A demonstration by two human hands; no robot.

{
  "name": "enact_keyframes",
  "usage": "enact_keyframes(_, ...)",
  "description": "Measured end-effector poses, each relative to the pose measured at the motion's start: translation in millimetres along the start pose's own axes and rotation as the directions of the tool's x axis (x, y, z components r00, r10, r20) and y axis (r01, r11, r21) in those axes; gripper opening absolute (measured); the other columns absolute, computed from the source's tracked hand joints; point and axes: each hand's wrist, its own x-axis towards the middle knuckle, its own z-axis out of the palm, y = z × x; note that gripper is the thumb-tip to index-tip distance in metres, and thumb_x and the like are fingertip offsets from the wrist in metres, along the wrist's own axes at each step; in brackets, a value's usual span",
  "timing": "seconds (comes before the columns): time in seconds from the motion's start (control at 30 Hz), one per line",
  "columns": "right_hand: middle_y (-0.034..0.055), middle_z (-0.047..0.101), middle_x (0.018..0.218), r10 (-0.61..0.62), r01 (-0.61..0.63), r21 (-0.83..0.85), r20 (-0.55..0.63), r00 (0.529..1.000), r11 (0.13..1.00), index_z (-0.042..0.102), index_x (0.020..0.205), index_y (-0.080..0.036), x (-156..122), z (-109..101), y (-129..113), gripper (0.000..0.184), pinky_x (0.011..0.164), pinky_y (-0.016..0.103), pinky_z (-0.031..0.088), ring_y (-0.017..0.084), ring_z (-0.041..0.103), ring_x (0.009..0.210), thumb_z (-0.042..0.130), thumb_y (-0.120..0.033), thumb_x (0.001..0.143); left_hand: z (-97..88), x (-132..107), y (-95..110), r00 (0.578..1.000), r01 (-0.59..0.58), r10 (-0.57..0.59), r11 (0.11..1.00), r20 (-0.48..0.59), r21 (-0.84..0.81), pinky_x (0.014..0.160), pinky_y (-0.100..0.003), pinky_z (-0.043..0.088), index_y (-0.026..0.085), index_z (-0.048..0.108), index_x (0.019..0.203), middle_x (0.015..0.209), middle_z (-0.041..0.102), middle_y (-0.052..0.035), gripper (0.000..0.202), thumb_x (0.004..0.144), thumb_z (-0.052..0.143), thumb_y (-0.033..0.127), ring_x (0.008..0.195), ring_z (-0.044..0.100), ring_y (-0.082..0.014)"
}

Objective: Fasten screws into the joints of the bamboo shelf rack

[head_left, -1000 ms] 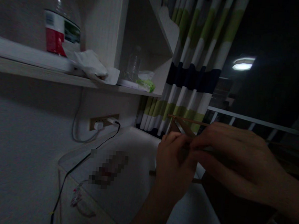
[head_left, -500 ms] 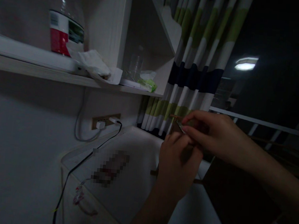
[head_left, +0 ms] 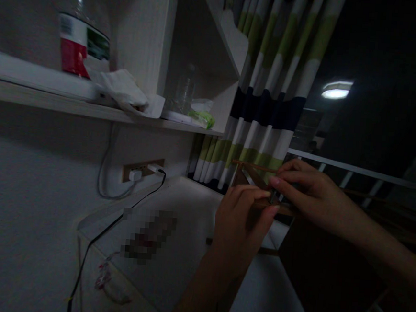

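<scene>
Wooden frame (head_left: 254, 179) pinched by left hand (head_left: 240, 223) and right hand (head_left: 304, 195), beside the striped curtain (head_left: 270, 98), below the shelf (head_left: 89, 110).

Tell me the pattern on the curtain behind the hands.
Vertical white folds with green and dark navy bands on the curtain, head view.

Thin matt wooden frame (head_left: 260, 179), striped cloth curtain (head_left: 271, 84), pale woodgrain shelf (head_left: 54, 100), glossy plastic bottle (head_left: 82, 40).
</scene>
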Motion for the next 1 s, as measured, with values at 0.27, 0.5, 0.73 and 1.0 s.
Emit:
enact_keyframes(0.27,0.0,0.053,0.068,-0.064,0.062,-0.156,-0.012,0.998,0.986,0.056,0.069,-0.018,-18,-2,-11,0.03,0.064,0.026,0.037,0.012,0.051,0.07,0.042,-0.035,0.088,0.3,-5,-4,0.996,-0.086,0.085,0.996,-0.034,-0.015,0.085,-0.028,0.042,0.02,0.05,0.092,0.096,0.056,-0.0003,0.015,0.08,0.057,0.015,0.094,0.051,-0.0115)
enact_keyframes(0.5,0.001,0.056,0.068,-0.126,0.084,-0.347,-0.1,0.987,0.934,0.057,0.073,-0.017,-27,6,-21,0.023,0.059,0.026,0.036,0.014,0.052,0.067,0.043,-0.028,0.088,-1.7,-3,-3,0.994,-0.109,0.109,0.993,0.018,0.04,0.082,-0.028,0.042,0.02,0.054,0.092,0.096,0.054,-0.001,0.014,0.08,0.055,0.012,0.092,0.05,-0.0118)
enact_keyframes(0.73,0.0014,0.056,0.063,-0.22,0.094,-0.498,-0.2,0.955,0.862,0.061,0.071,-0.016,-33,15,-25,0.025,0.055,0.026,0.035,0.013,0.053,0.06,0.044,-0.025,0.087,0.6,3,-3,0.983,-0.182,0.184,0.98,-0.024,0.08,0.077,-0.029,0.042,0.018,0.054,0.082,0.087,0.058,-0.0004,0.013,0.073,0.062,0.013,0.085,0.053,-0.0124)
enact_keyframes(1.0,0.0002,0.048,0.054,-0.235,-0.09,-0.719,-0.34,0.911,0.69,0.053,0.06,-0.018,-36,31,-44,0.021,0.044,0.027,0.018,0.015,0.045,0.05,0.048,-0.017,0.08,-2.1,15,-4,0.943,-0.319,0.329,0.936,-0.053,0.147,0.071,-0.027,0.042,0.018,0.055,0.076,0.073,0.062,0.0019,0.009,0.073,0.063,0.016,0.074,0.054,-0.0112)
